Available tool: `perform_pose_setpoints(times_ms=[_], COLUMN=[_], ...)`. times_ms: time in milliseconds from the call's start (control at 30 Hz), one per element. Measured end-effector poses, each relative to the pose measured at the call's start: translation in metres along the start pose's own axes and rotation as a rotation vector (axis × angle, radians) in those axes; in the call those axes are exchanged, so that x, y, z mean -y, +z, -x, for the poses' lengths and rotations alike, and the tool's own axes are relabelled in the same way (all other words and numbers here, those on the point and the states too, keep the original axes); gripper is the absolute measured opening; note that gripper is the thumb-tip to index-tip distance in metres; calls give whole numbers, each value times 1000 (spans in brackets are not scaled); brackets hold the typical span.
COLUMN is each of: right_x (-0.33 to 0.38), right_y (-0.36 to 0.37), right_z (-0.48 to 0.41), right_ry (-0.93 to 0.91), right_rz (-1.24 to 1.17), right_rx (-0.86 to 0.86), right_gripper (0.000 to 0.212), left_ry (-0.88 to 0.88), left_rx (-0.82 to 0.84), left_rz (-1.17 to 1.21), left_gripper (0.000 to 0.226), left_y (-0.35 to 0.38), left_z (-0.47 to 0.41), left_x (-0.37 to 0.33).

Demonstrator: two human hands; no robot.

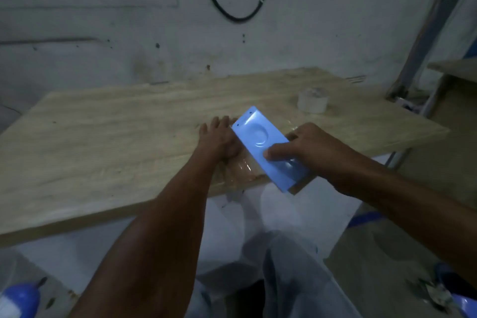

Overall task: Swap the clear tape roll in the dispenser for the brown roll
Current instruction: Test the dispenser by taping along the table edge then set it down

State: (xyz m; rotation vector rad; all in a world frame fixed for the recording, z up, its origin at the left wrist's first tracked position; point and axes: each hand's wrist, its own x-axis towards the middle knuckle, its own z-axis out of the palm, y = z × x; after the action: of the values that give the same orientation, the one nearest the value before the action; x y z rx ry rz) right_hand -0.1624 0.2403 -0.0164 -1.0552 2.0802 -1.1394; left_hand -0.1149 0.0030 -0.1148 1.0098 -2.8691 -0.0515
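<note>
A blue tape dispenser lies flat-side up near the front edge of the wooden table. My right hand grips its near end, thumb on the blue plate. My left hand rests against the dispenser's left side, fingers spread on the table. Brownish tape with a shiny wrinkled surface shows beneath the dispenser, between my hands; most of it is hidden. The clear tape roll stands on the table at the back right, apart from both hands.
A grey wall with a black cable loop rises behind the table. A metal frame and a second wooden surface stand at the right. A blue object lies on the floor at lower left.
</note>
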Motion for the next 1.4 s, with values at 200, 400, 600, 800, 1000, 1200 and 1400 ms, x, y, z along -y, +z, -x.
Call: perform_pose_setpoints(times_ms=[200, 400, 600, 800, 1000, 1200, 1400], right_x=[-1, -21, -27, -27, -47, -54, -54], right_y=[12, 28, 34, 51, 58, 55, 55], right_z=[-75, -136, -177, -200, -206, -209, -216], right_ry=[-206, -306, -404, -352, -472, -566, -537], right_rz=[406, 643, 732, 802, 766, 724, 795], right_rx=[-261, -393, -454, -461, -530, -527, -497], right_gripper=[41, 29, 24, 23, 37, 37, 41], left_ry=[-58, -187, -285, -380, -370, -390, -397], left_rx=[-178, -202, -207, -199, -195, -193, -195], left_rz=[78, 70, 70, 50, 19, 34, 39], left_gripper=[42, 46, 54, 62, 65, 67, 67], left_y=[1, -3, -9, -8, -3, -2, -2], left_z=[-6, -9, -3, 5, 6, 4, 3], left_x=[8, 33, 74, 108, 106, 106, 106])
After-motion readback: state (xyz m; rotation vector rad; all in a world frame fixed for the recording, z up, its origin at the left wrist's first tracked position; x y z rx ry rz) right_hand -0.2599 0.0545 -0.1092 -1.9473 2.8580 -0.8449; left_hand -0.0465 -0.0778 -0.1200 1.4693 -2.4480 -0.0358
